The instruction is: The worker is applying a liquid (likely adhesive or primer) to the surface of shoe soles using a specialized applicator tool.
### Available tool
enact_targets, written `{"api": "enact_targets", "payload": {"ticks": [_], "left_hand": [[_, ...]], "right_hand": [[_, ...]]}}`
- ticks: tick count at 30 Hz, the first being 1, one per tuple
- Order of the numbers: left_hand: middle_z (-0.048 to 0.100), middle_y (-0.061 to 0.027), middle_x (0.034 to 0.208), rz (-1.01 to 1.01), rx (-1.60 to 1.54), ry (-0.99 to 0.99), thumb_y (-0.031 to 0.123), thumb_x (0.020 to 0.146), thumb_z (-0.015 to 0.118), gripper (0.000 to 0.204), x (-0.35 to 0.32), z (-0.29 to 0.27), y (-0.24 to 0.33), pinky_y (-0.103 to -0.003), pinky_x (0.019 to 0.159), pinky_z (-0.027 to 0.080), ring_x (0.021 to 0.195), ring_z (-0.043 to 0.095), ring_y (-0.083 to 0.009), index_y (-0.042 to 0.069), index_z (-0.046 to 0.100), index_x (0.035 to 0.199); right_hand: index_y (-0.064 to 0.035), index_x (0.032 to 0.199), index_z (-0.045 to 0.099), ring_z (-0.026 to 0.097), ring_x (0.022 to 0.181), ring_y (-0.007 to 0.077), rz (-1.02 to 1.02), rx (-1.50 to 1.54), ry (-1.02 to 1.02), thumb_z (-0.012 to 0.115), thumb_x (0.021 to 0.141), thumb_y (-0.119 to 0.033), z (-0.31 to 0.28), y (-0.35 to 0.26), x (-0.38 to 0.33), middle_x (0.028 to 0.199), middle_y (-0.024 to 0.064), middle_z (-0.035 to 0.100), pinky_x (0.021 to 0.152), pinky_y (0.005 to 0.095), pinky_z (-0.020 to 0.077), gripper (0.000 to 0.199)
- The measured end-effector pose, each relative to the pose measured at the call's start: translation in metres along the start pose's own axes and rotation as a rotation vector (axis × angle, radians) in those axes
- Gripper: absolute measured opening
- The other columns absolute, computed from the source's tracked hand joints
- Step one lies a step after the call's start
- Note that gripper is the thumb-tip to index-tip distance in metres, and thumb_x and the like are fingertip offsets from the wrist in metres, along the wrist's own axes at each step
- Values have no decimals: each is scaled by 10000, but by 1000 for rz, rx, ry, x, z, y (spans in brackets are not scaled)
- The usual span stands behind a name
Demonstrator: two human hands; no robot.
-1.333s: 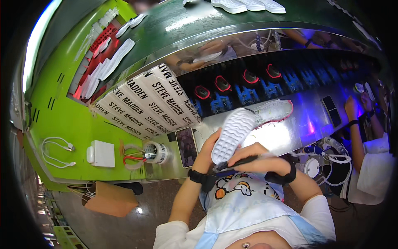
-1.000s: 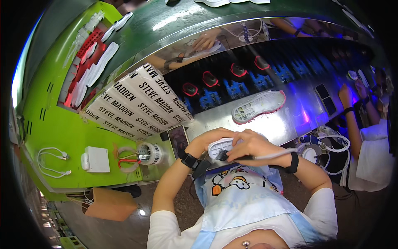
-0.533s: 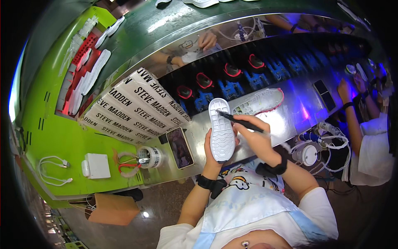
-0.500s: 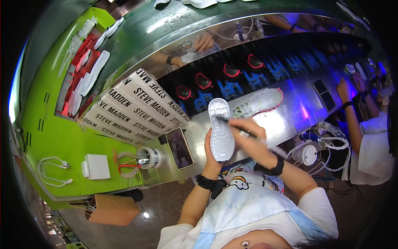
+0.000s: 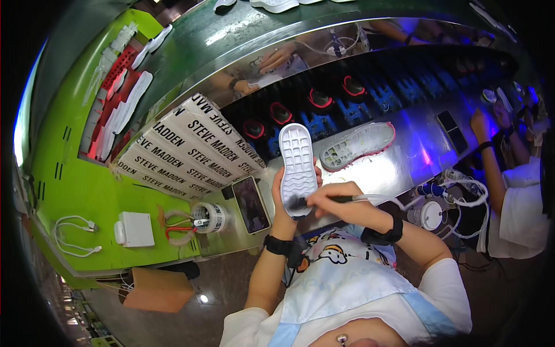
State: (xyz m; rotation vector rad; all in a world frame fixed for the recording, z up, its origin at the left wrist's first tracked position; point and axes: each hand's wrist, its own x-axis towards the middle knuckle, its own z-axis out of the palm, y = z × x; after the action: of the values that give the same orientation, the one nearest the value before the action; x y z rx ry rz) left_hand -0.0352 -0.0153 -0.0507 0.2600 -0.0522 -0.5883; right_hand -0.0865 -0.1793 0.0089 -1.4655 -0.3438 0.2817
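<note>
We see the left hand (image 5: 284,203) holding a white shoe sole (image 5: 298,168) upright above the near edge of the shiny metal surface (image 5: 399,168), tread side facing the camera; its grip is clamped on the lower end of the sole, fingers wrapped around both edges. The right hand (image 5: 335,199) has its grip closed on a thin brush (image 5: 324,200), whose dark bristle tip touches the heel part of the sole. Both wrists carry dark bands. Just behind the held sole, on the surface, lies a second sole (image 5: 358,146), clear with a pink rim, tread up. To the left of the left hand a dark phone (image 5: 250,203) lies flat, and beside it a roll of tape (image 5: 209,217) with red-handled scissors (image 5: 176,228). Further left, on the green surface (image 5: 75,191), we see a white charger block (image 5: 134,229) and a white cable (image 5: 72,234). A stack of black-and-white printed boxes (image 5: 185,153) stands behind the phone. On the right, another person's arm (image 5: 491,168) reaches toward the surface.
</note>
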Motion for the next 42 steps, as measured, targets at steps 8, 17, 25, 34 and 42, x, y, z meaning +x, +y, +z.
{"api": "enact_targets", "payload": {"ticks": [8,17,25,34,42], "left_hand": [[626,-223,1115,-258,280,87,332,906,415,533,9,7,23,-384,833,530,950,647,-305,-95,519,1208],[531,-94,1270,-321,828,2,53,929,445,335,5,-27,45,-283,990,405,1160,521,-185,27,515,1256],[665,-102,1021,-579,936,213,247,923,558,355,24,51,48,-264,759,531,885,658,-168,-16,595,1158],[583,-262,1165,-263,114,-404,285,950,461,489,37,121,125,-417,861,529,1071,588,-352,-74,459,1281],[476,-233,1335,550,985,-40,189,943,413,428,89,212,172,-421,986,447,1192,519,-315,-60,451,1288]], "right_hand": [[21,890,669,643,679,118,-64,-182,-325,571,881,-82,-25,-20,1,849,80,662,639,244,507,142],[27,878,667,643,699,147,-471,-425,-363,597,861,-73,-34,-27,-1,854,112,656,623,269,493,124],[-2,824,690,659,775,186,-370,-467,-228,582,870,-65,-66,-10,-9,853,101,676,723,305,512,133],[44,855,639,649,660,226,-553,8,151,499,942,-123,-43,-59,-13,979,181,644,630,313,535,235],[31,885,596,631,673,213,-425,268,377,466,973,-201,-44,-32,-13,1029,189,616,595,310,532,280]]}}
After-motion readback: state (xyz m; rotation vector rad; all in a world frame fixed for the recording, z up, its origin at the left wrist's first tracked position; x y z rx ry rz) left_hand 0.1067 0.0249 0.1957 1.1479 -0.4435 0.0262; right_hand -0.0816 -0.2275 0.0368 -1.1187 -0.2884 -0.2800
